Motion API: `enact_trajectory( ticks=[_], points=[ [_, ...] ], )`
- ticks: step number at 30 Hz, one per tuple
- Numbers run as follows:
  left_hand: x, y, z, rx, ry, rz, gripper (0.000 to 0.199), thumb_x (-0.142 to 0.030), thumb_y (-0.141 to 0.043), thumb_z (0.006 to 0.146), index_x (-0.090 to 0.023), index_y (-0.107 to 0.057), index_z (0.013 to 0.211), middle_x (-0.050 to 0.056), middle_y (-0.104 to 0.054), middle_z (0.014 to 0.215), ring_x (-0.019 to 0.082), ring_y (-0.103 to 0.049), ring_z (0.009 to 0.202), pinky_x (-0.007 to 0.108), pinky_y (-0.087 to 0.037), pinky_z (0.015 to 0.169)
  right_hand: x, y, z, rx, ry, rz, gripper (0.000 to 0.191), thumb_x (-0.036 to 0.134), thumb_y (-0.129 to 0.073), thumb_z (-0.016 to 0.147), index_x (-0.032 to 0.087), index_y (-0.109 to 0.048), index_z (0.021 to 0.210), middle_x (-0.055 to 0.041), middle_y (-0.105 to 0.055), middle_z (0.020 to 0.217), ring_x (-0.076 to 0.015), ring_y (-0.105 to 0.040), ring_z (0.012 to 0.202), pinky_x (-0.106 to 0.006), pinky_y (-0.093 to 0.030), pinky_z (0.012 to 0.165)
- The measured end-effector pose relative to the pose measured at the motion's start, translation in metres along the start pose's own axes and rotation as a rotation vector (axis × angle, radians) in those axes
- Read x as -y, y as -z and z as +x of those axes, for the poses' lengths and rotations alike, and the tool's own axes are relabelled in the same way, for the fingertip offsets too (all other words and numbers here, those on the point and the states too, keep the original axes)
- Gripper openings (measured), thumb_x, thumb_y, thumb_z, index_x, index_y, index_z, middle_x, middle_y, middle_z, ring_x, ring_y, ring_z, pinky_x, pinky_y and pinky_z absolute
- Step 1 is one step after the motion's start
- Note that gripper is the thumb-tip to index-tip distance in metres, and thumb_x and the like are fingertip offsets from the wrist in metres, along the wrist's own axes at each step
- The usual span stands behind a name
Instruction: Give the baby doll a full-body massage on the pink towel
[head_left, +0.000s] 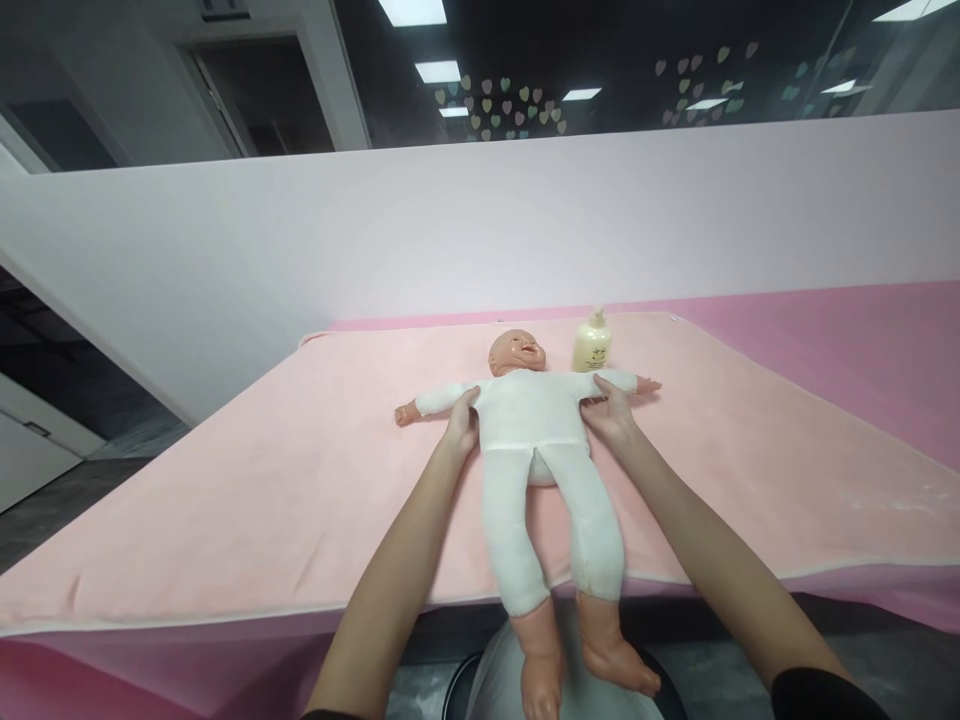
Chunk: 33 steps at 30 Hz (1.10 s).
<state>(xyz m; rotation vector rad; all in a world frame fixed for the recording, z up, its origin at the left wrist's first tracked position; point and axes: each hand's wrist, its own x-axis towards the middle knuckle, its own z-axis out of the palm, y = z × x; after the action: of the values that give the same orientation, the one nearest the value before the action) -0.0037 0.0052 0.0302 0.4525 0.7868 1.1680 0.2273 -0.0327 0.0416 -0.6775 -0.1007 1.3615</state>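
Observation:
A baby doll with a white cloth body lies face up, its arms stretched out to both sides and its head away from me. Its bare lower legs and feet hang past the front edge of the table. My left hand grips the doll at the armpit on the left, thumb on top. On the other side, my right hand holds it under the opposite armpit, with the fingers partly hidden beneath the arm. A pale yellow pump bottle stands just behind the doll's right-hand arm.
A pink towel covers the table, and a pink surface shows around it. Behind rises a low white wall with dark glass above. Dark floor shows at the left.

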Motion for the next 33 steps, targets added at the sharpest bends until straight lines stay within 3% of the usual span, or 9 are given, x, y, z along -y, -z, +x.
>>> enact_trajectory(
  ticks=[5, 10, 12, 18, 27, 33],
  points=[
    [-0.011, 0.007, 0.007, -0.25, -0.202, -0.111, 0.014, -0.015, -0.058, 0.079, -0.019, -0.056, 0.093, -0.001, -0.066, 0.073, 0.012, -0.066, 0.069, 0.022, -0.053, 0.072, 0.007, 0.004, 0.004, -0.042, -0.03, -0.02, 0.021, 0.005, -0.048, 0.082, 0.017, -0.053, 0.099, -0.0025, -0.065, 0.085, -0.0125, -0.065, 0.076, -0.022, -0.059, 0.067],
    [-0.023, 0.02, 0.009, -0.643, -0.399, -0.066, 0.031, -0.022, -0.066, 0.074, -0.023, -0.052, 0.102, 0.0, -0.066, 0.095, 0.016, -0.065, 0.093, 0.022, -0.054, 0.075, 0.02, 0.012, 0.014, -0.153, 0.076, -0.004, 0.015, 0.007, -0.047, 0.083, 0.019, -0.055, 0.087, 0.0005, -0.065, 0.081, -0.0101, -0.064, 0.07, -0.019, -0.058, 0.062],
    [-0.025, 0.023, 0.009, -0.72, -0.457, 0.006, 0.034, -0.021, -0.07, 0.07, -0.022, -0.051, 0.099, 0.001, -0.064, 0.099, 0.017, -0.063, 0.097, 0.023, -0.053, 0.079, 0.027, 0.014, 0.015, -0.199, 0.118, 0.017, 0.016, 0.005, -0.049, 0.081, 0.02, -0.053, 0.083, 0.0033, -0.064, 0.077, -0.0086, -0.063, 0.068, -0.017, -0.057, 0.06],
    [-0.025, 0.029, 0.019, -0.566, -0.503, 0.077, 0.03, -0.01, -0.068, 0.066, -0.019, -0.052, 0.089, -0.001, -0.06, 0.082, 0.013, -0.063, 0.081, 0.027, -0.051, 0.081, 0.032, 0.014, 0.014, -0.243, 0.091, 0.012, 0.018, 0.002, -0.052, 0.079, 0.02, -0.05, 0.076, 0.0041, -0.062, 0.07, -0.0085, -0.061, 0.063, -0.015, -0.054, 0.054],
    [-0.029, 0.039, 0.032, -0.449, -0.434, -0.082, 0.018, -0.007, -0.064, 0.069, -0.016, -0.052, 0.078, 0.0, -0.059, 0.077, 0.01, -0.059, 0.07, 0.023, -0.05, 0.074, 0.033, 0.026, 0.029, -0.221, 0.101, -0.034, 0.02, 0.002, -0.054, 0.074, 0.021, -0.049, 0.073, 0.0074, -0.057, 0.064, -0.0081, -0.06, 0.06, -0.018, -0.056, 0.059],
    [-0.029, 0.041, 0.036, -0.438, -0.44, -0.103, 0.019, -0.007, -0.064, 0.068, -0.017, -0.052, 0.078, 0.0, -0.059, 0.076, 0.011, -0.059, 0.071, 0.022, -0.05, 0.072, 0.033, 0.032, 0.04, -0.234, 0.096, -0.01, 0.02, 0.001, -0.054, 0.074, 0.021, -0.051, 0.072, 0.007, -0.06, 0.067, -0.0089, -0.061, 0.065, -0.021, -0.058, 0.066]
  ],
)
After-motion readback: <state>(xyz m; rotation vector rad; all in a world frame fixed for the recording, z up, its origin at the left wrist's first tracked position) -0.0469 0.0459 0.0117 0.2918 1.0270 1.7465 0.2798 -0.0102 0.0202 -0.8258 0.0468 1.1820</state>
